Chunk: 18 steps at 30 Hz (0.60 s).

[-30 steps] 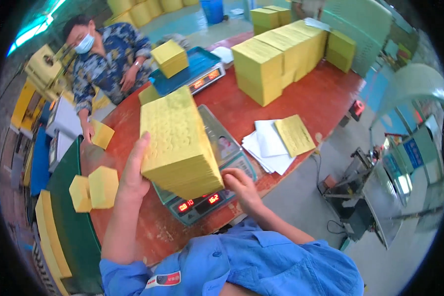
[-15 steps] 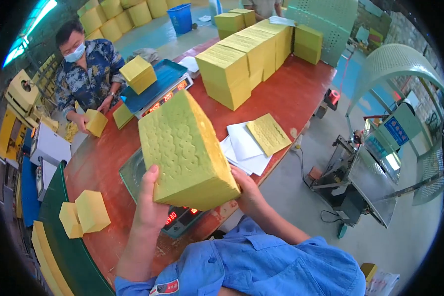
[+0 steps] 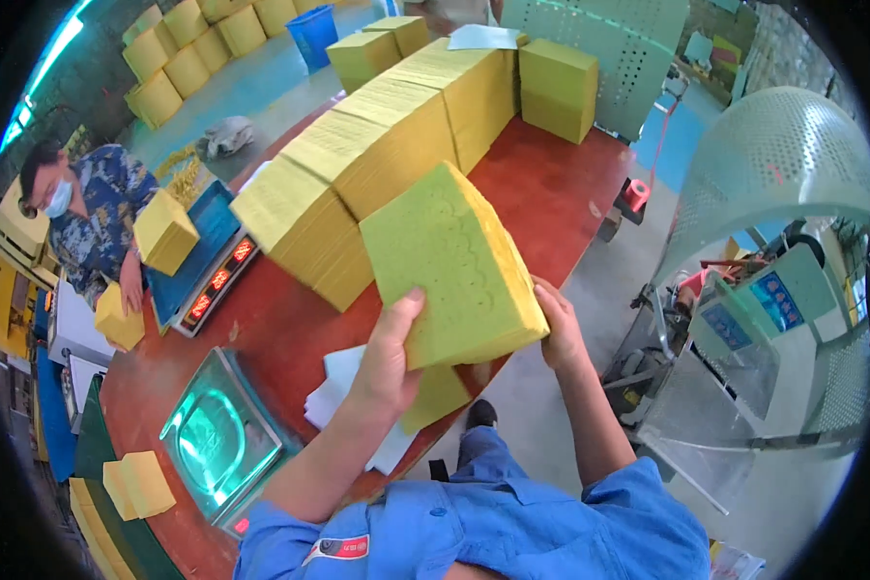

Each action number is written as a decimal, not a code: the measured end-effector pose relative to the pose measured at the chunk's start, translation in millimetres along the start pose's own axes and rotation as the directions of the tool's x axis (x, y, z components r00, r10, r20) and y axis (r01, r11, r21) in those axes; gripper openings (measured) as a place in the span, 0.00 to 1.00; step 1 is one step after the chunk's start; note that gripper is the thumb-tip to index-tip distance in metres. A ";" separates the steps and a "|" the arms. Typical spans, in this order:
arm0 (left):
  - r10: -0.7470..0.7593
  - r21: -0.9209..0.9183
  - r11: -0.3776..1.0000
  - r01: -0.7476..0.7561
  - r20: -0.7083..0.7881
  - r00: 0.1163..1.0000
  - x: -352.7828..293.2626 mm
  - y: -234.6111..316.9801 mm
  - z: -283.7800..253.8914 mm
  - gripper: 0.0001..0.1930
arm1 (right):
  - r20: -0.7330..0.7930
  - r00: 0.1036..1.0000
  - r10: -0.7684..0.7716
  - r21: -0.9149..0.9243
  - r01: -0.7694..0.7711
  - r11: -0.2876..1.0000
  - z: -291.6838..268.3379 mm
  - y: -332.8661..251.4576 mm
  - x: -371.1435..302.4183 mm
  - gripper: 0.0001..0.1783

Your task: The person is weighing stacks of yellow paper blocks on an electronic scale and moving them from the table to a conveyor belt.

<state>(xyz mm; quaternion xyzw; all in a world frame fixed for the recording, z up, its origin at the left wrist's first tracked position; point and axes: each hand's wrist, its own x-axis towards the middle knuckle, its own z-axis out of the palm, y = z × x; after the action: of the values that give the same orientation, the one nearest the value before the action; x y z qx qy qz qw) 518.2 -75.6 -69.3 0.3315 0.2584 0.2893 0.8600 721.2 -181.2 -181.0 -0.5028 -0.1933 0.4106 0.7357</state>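
A thick stack of yellow paper (image 3: 454, 275), its top sheet marked with wavy punched cuts, is held tilted above the red table. My left hand (image 3: 387, 353) grips its near left side, thumb on the top sheet. My right hand (image 3: 558, 327) closes on its right edge. Beyond it runs a long row of yellow paper stacks (image 3: 396, 126), beside which the held stack hovers. Below my left forearm lie white sheets (image 3: 336, 391), and a yellow sheet (image 3: 437, 398) partly shows under the held stack. A glass-topped scale (image 3: 224, 435) sits bare to the left.
Across the red table (image 3: 551, 184), a masked person (image 3: 106, 208) touches a small yellow block (image 3: 119, 317). Another block (image 3: 166, 232) rests on a blue scale (image 3: 203, 256). Two small blocks (image 3: 138, 485) lie near left. A metal machine with a perforated guard (image 3: 773, 174) stands at right.
Both my hands have carried the paper stack rightward and away from the glass-topped scale, toward the row of stacks. My view has turned right. The masked person's hand has shifted near the small block.
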 end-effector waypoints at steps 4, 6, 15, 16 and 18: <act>0.098 0.114 0.989 -0.096 -0.018 0.995 104.0 -31.4 32.4 0.26 | 0.032 0.999 -0.008 -0.174 0.013 0.985 -59.0 -16.7 104.1 0.24; 0.043 0.134 0.990 -0.034 -0.064 0.997 151.0 -31.8 50.6 0.28 | 0.003 1.000 -0.015 -0.237 0.016 0.971 -81.4 -30.4 153.9 0.23; 0.754 0.888 -0.300 -0.348 0.444 0.484 232.9 -15.0 101.6 0.41 | -0.006 0.716 -0.698 -0.837 0.378 0.395 -108.5 -35.3 158.8 0.16; 0.522 0.752 -0.385 -0.535 0.656 0.545 235.0 -5.3 95.8 0.38 | 0.042 0.742 -0.669 -0.816 0.412 0.405 -97.0 -26.9 126.2 0.17; 0.052 0.547 -0.360 -0.756 0.821 0.569 237.5 7.3 96.8 0.34 | 0.281 0.825 -0.490 -0.701 0.525 0.483 -85.4 2.0 81.2 0.17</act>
<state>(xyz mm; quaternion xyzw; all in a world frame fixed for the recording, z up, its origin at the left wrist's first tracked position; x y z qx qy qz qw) 743.4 47.0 -61.5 0.9641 0.0009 0.2206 0.1480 827.6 -165.7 -229.2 -0.6719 -0.5006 0.0672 0.5418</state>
